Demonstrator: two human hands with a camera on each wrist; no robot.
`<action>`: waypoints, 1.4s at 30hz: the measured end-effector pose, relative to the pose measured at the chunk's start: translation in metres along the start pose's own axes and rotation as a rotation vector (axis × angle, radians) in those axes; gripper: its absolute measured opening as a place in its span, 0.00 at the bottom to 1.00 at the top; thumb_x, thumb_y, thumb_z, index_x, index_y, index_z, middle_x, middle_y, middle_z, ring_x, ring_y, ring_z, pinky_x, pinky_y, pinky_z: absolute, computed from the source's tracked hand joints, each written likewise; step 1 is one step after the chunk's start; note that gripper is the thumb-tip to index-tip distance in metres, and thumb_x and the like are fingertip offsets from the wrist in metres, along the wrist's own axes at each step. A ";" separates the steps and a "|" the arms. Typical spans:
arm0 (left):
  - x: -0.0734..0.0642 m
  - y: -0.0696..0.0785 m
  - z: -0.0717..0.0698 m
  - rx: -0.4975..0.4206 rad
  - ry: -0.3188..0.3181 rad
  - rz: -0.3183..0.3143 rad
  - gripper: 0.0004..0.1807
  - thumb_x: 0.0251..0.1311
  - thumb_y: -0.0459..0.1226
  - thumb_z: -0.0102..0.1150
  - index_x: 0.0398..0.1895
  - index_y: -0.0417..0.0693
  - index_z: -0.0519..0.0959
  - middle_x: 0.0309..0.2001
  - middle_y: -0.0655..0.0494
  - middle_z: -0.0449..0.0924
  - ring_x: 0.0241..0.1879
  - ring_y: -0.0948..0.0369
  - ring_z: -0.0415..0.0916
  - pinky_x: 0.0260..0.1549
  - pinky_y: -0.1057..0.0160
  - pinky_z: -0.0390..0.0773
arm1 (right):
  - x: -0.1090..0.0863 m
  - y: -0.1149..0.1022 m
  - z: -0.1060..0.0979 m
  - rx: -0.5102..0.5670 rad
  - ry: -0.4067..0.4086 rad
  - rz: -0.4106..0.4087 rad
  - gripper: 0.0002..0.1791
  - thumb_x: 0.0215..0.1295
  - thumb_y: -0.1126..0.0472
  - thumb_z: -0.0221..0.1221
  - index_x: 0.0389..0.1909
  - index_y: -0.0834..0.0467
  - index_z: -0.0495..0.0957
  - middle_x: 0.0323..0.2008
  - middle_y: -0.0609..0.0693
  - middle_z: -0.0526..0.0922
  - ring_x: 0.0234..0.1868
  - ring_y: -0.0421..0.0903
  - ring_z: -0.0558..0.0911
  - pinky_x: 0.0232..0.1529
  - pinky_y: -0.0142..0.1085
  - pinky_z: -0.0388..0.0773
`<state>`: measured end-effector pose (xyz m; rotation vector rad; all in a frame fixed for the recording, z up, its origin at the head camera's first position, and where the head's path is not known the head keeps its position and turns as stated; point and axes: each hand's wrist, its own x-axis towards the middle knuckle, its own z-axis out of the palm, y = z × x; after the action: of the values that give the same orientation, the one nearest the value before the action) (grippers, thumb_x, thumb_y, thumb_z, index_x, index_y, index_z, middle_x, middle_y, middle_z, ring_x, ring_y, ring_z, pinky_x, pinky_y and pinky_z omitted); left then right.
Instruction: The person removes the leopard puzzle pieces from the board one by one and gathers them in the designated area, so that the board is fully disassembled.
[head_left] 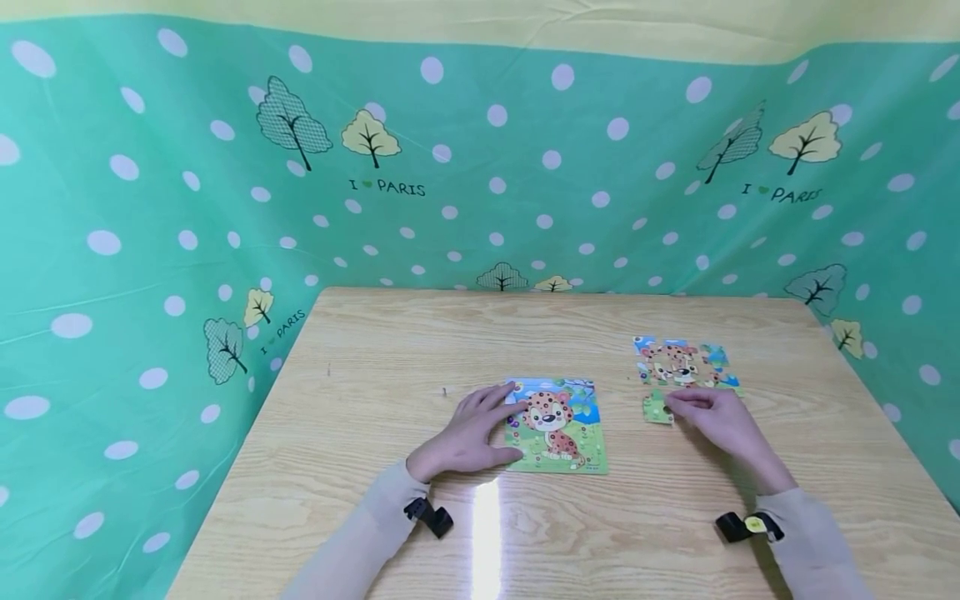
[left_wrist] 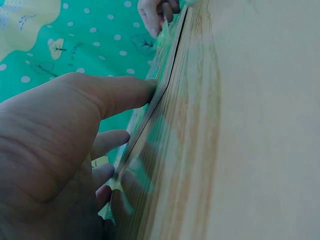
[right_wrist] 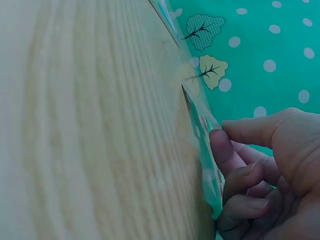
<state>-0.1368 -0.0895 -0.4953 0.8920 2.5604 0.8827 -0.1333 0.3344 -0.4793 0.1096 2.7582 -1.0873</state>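
A square leopard picture board [head_left: 562, 454] lies flat on the table in the middle of the head view. On its left edge rests my left hand [head_left: 468, 429], fingers spread over the picture and the thumb at the near side. Seen from the left wrist, the thumb [left_wrist: 127, 92] touches the board's edge. Over to the right, my right hand [head_left: 716, 417] pinches a green puzzle piece [head_left: 654, 408] between thumb and forefinger, low over the table. Just beyond it lie several leopard puzzle pieces [head_left: 667, 352], grouped into part of a picture and partly covered by that hand.
The wooden table [head_left: 390, 333] carries both picture groups, with a strip of bare wood between them. A green dotted cloth [head_left: 450, 208] hangs behind and along the sides. Light reflects brightly [head_left: 486, 533] off the near tabletop.
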 end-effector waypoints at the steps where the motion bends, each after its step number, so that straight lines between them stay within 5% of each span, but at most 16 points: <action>1: 0.000 0.000 0.000 0.000 0.001 0.001 0.42 0.68 0.54 0.64 0.83 0.56 0.65 0.88 0.51 0.47 0.86 0.42 0.42 0.82 0.31 0.42 | 0.001 0.000 -0.001 -0.001 0.000 0.003 0.30 0.80 0.42 0.58 0.62 0.65 0.83 0.58 0.66 0.87 0.50 0.48 0.85 0.37 0.29 0.79; 7: 0.000 0.000 0.000 0.006 -0.004 -0.006 0.42 0.68 0.54 0.64 0.83 0.57 0.65 0.88 0.52 0.46 0.86 0.43 0.42 0.82 0.31 0.42 | 0.004 0.000 0.000 -0.026 0.037 0.014 0.32 0.79 0.41 0.59 0.60 0.67 0.83 0.54 0.65 0.87 0.51 0.56 0.85 0.42 0.34 0.78; 20: -0.001 0.001 0.000 0.004 -0.004 -0.010 0.43 0.67 0.53 0.64 0.83 0.56 0.64 0.88 0.52 0.45 0.86 0.44 0.41 0.82 0.33 0.42 | 0.004 -0.002 0.008 -0.095 0.106 -0.054 0.20 0.74 0.52 0.67 0.53 0.65 0.87 0.40 0.57 0.89 0.38 0.46 0.81 0.35 0.34 0.74; 42: -0.001 0.001 0.001 0.002 -0.003 -0.013 0.42 0.67 0.53 0.64 0.84 0.57 0.64 0.88 0.53 0.45 0.87 0.44 0.41 0.83 0.33 0.42 | 0.013 0.000 0.003 -0.130 0.060 -0.141 0.14 0.78 0.60 0.62 0.56 0.61 0.87 0.38 0.53 0.87 0.35 0.46 0.74 0.31 0.34 0.69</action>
<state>-0.1357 -0.0893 -0.4956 0.8752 2.5623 0.8742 -0.1455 0.3324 -0.4845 -0.0714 2.9199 -0.9471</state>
